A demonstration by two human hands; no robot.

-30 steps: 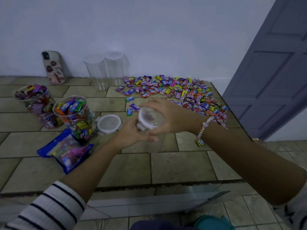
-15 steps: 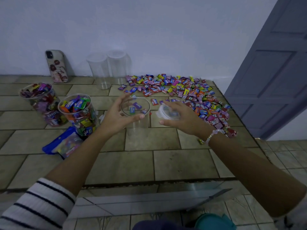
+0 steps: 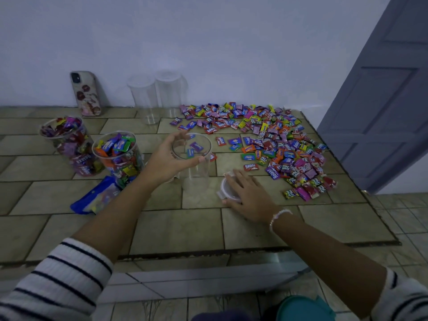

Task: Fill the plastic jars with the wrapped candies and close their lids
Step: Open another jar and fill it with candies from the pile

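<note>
My left hand (image 3: 168, 159) grips the rim of an empty clear plastic jar (image 3: 195, 172) standing upright at the middle of the tiled counter. My right hand (image 3: 249, 196) lies on the jar's round clear lid (image 3: 228, 191), which rests flat on the counter just right of the jar; its fingers reach over the lid. A wide pile of wrapped candies (image 3: 273, 140) spreads across the back right. Two jars filled with candies (image 3: 118, 156) (image 3: 69, 144) stand open at the left. Two more empty jars (image 3: 144, 100) (image 3: 170, 91) stand against the wall.
A phone (image 3: 85, 93) leans on the wall at the back left. A blue candy bag (image 3: 95, 198) lies in front of the filled jars. The counter's front edge (image 3: 208, 252) runs below my arms, and a grey door (image 3: 379, 100) stands at the right.
My right hand took the lid off the jar, carried it right and set it down on the counter. My left hand moved from the jar's side to its rim.
</note>
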